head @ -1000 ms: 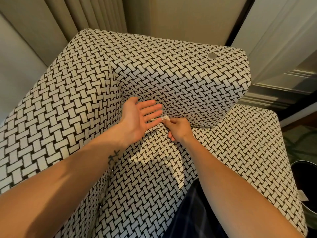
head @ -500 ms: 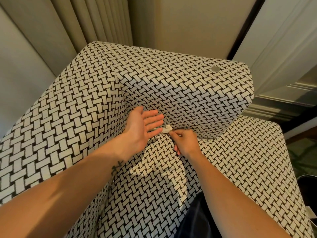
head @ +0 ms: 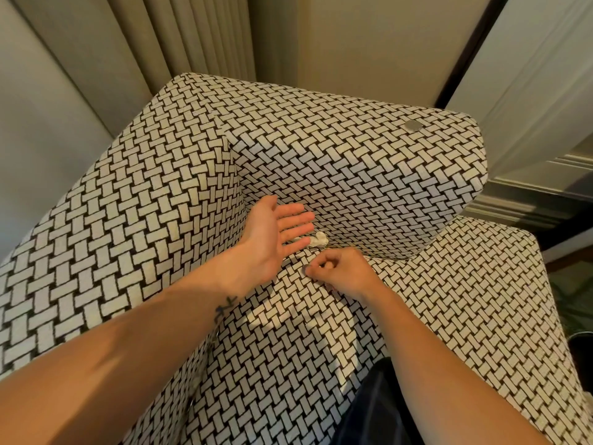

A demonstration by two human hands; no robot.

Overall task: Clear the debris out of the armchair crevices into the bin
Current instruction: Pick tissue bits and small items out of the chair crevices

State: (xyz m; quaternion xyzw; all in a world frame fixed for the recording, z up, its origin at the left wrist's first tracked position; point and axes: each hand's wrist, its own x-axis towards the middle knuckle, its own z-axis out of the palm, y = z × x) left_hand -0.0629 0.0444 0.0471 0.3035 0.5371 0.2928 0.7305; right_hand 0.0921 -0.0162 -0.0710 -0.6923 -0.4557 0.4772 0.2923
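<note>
The armchair (head: 337,175) is covered in black-and-white woven fabric. A small crumpled white scrap (head: 318,240) lies at the crevice where the seat meets the backrest. My left hand (head: 272,234) is held flat with the palm up, and its fingertips touch the scrap. My right hand (head: 340,271) rests on the seat just below the scrap. Its fingers are curled and its thumb and forefinger are together, with nothing visible between them. The dark rim of the bin (head: 582,348) shows at the right edge.
A small round grey disc (head: 413,125) lies on top of the backrest at the right. Dark clothing (head: 369,409) rests on the seat's front. Curtains (head: 199,36) and a wall stand close behind the chair.
My right hand pinched the white scrap at the crevice earlier. It has now drawn back toward me without the scrap, which stays by my left fingertips. The view tilted upward.
</note>
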